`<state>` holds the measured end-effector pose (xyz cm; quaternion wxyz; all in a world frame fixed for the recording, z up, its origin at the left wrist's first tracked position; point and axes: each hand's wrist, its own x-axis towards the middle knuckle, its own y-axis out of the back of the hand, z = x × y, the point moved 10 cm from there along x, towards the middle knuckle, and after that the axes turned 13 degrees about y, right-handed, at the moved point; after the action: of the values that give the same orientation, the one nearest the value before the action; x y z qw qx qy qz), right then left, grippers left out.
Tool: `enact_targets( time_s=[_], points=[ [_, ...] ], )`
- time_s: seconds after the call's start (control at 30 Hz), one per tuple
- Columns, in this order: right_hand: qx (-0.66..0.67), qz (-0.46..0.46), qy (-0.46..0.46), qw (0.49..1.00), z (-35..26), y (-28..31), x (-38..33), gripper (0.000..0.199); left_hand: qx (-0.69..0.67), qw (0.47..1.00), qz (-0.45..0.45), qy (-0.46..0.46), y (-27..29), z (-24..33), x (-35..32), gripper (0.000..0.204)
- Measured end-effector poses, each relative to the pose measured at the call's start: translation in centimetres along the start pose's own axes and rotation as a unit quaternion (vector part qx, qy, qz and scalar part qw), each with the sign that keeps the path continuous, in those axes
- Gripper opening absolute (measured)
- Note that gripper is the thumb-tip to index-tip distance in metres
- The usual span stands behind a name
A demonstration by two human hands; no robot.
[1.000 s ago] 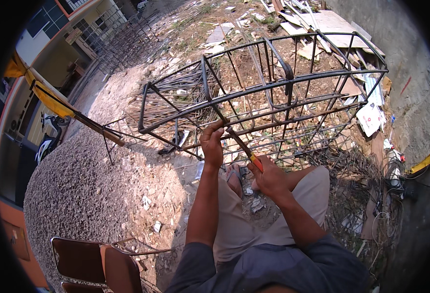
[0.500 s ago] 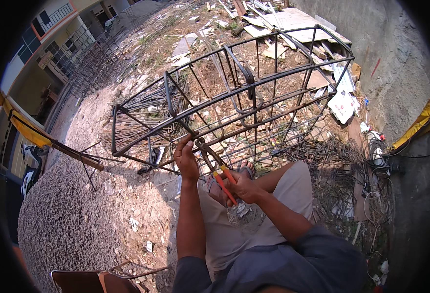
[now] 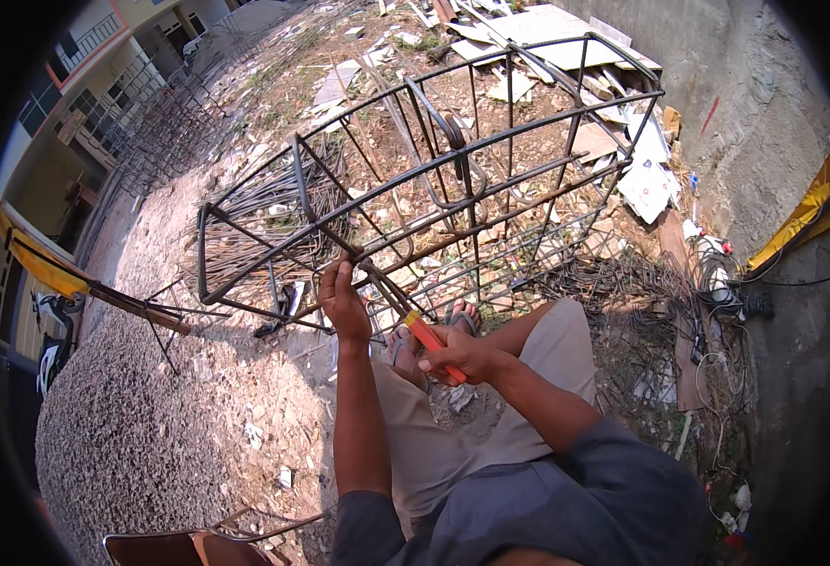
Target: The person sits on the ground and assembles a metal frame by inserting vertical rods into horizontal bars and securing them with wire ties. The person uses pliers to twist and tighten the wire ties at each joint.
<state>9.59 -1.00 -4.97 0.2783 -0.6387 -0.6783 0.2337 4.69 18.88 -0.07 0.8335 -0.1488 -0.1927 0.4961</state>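
Observation:
A long cage of dark steel rebar (image 3: 377, 190) stretches in front of me from left to upper right. Its lengthwise bars are joined by bent rectangular stirrups. My right hand (image 3: 462, 355) is wrapped round the orange-red handles of long pincers (image 3: 395, 299). The pincers' jaws reach up to the cage's near lower bar, close to my left fingertips. My left hand (image 3: 343, 304) is raised against that bar with its fingers pinched together beside a stirrup. Anything between those fingers is too small to make out.
Loose rods (image 3: 245, 255) lie on the ground behind the cage's left end. A gravel heap (image 3: 132, 424) rises at the left, near a brown chair (image 3: 156, 547). A concrete wall (image 3: 750, 113) runs along the right. Tangled wire (image 3: 613, 288) and boards (image 3: 547, 33) lie before it.
The pincers' orange-red handles were spread apart and are now squeezed together in my right hand. The cage and both hands appear slightly farther left, as the whole view has shifted.

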Motion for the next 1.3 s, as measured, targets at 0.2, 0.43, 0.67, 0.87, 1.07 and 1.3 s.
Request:
enact_targets(
  time_s=[0.2, 0.43, 0.67, 0.87, 1.07, 1.3],
  points=[
    [-0.604, 0.172, 0.170, 0.760, -5.1, 1.3, -1.5, 0.048, 0.021, 1.000, -0.011, -0.015, -1.2, 1.0, -0.5, 0.025],
    [-0.621, 0.202, 0.126, 0.747, -4.8, 1.2, 0.0, 0.031, 0.021, 1.000, -0.003, -0.005, -1.1, 0.8, -0.7, 0.022],
    [-0.096, 0.078, -0.042, 0.991, 1.9, 1.9, 1.2, 0.039, 0.018, 1.000, 0.000, 0.005, -0.6, 0.4, -0.5, 0.026],
    [0.196, -0.054, -0.077, 0.976, 3.0, 0.5, 0.6, 0.054, -0.003, 0.999, -0.031, 0.004, -1.4, 0.4, -0.5, 0.034],
    [-0.585, 0.153, 0.098, 0.791, -4.5, 1.0, 0.2, 0.062, 0.029, 0.999, -0.023, 0.008, -0.9, 0.4, -0.4, 0.039],
    [-0.695, 0.237, 0.133, 0.666, -6.9, -0.7, -1.0, 0.049, 0.027, 1.000, -0.005, 0.011, -1.1, 0.4, -1.0, 0.035]
  ],
)
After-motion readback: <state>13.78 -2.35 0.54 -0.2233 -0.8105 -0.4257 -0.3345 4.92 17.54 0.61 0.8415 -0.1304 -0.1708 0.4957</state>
